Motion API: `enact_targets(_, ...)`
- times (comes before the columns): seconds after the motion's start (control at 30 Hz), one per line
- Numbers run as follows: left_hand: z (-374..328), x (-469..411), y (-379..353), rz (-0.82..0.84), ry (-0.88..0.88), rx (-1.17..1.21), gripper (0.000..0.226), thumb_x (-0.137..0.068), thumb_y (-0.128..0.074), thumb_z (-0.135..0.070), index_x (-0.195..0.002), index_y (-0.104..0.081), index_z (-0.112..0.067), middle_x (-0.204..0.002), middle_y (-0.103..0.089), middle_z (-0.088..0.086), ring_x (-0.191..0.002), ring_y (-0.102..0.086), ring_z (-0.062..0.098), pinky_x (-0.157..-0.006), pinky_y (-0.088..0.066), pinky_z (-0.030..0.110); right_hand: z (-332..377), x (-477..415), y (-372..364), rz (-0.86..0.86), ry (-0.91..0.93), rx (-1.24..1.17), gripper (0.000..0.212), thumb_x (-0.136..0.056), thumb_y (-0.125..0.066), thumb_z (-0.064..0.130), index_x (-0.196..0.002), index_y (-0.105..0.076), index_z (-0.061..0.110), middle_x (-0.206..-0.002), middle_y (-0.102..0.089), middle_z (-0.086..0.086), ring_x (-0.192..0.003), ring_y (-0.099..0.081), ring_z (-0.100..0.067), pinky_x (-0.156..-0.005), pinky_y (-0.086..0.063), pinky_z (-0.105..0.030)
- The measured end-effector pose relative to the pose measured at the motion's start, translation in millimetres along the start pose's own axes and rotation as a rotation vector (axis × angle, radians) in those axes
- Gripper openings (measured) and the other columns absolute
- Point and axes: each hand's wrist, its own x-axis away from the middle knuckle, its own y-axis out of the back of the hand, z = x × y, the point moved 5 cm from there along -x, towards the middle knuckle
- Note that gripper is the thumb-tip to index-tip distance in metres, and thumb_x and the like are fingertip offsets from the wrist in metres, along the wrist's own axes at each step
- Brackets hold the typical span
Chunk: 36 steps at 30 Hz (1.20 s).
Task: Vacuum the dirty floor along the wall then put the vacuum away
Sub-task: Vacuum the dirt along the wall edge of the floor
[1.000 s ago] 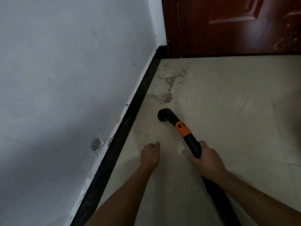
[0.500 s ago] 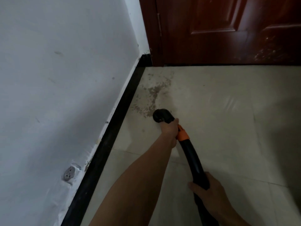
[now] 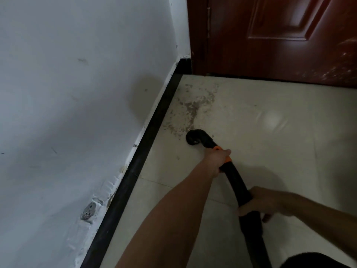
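Down at the bottom of the shot, the right hand (image 3: 264,204) is wrapped around the black vacuum tube (image 3: 236,177). A socket (image 3: 88,210) sits low on the white wall (image 3: 67,93) off to the left. Further up, the left hand (image 3: 218,157) grips the same tube right at its orange collar (image 3: 228,159). The nozzle (image 3: 195,137) rests on the pale tile floor (image 3: 270,151), touching the near edge of a grey dirt patch (image 3: 191,109) beside the black baseboard (image 3: 135,165). Past that, a dark red door (image 3: 280,35).
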Motion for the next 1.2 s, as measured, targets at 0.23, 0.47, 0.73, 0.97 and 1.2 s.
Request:
enact_targets(0.23, -23.5, -19.2, -7.0, 0.025, 0.019, 0.024, 0.065, -0.092, -0.065, -0.02, -0.143, -0.025, -0.012, -0.121, -0.047, 0.012, -0.092, -0.055, 0.028, -0.079, -0.055, 0.042, 22.8, 0.0, 29.4, -0.134, -0.092, 0.02, 0.058, -0.067, -0.085, 0.035, -0.115, -0.062, 0.014, -0.108, -0.068, -0.004, -0.098, -0.065, -0.02, -0.069, -0.055, -0.028)
enact_targets(0.47, -25.9, -40.7, 41.9, -0.093, 0.065, -0.099, 0.075, -0.093, -0.063, -0.022, -0.15, -0.017, -0.007, -0.132, -0.047, 0.014, -0.114, -0.053, 0.034, -0.095, -0.05, 0.046, 49.9, -37.9, -23.5, -0.468, 0.122, -0.299, 0.011, -0.075, -0.076, 0.01, -0.076, -0.066, 0.003, -0.073, -0.064, -0.01, -0.064, -0.063, -0.022, -0.06, -0.048, -0.029)
enact_targets(0.73, -23.4, -36.2, 21.3, -0.107, -0.016, -0.037, 0.07, -0.095, -0.056, -0.02, -0.151, -0.016, -0.011, -0.1, -0.048, 0.007, -0.089, -0.053, 0.028, -0.085, -0.05, 0.039, 29.4, -44.8, -14.8, -0.721, 0.224, -0.296, 0.018, -0.073, -0.078, 0.013, -0.085, -0.064, 0.014, -0.08, -0.068, -0.011, -0.069, -0.064, -0.025, -0.061, -0.047, -0.031)
enact_targets(0.97, -28.2, -22.3, 58.6, -0.163, -0.08, 0.012, 0.06, -0.097, -0.054, -0.023, -0.146, -0.024, -0.007, -0.118, -0.049, 0.01, -0.101, -0.055, 0.031, -0.089, -0.051, 0.041, 54.6, -33.6, -33.3, -0.709, 0.342, -0.217, 0.019, -0.075, -0.077, 0.021, -0.089, -0.065, 0.024, -0.087, -0.069, -0.003, -0.076, -0.064, -0.019, -0.067, -0.051, -0.031)
enact_targets(1.2, -42.9, -0.7, 124.9, -0.095, -0.116, -0.043, 0.024, -0.099, -0.045, -0.011, -0.117, -0.056, 0.001, -0.092, -0.061, 0.013, -0.084, -0.061, 0.027, -0.065, -0.053, 0.033, 105.2, -57.3, -28.5, -0.787, 0.313, -0.131, 0.043, -0.076, -0.072, 0.034, -0.116, -0.064, 0.019, -0.097, -0.068, -0.005, -0.084, -0.065, -0.026, -0.066, -0.046, -0.027)
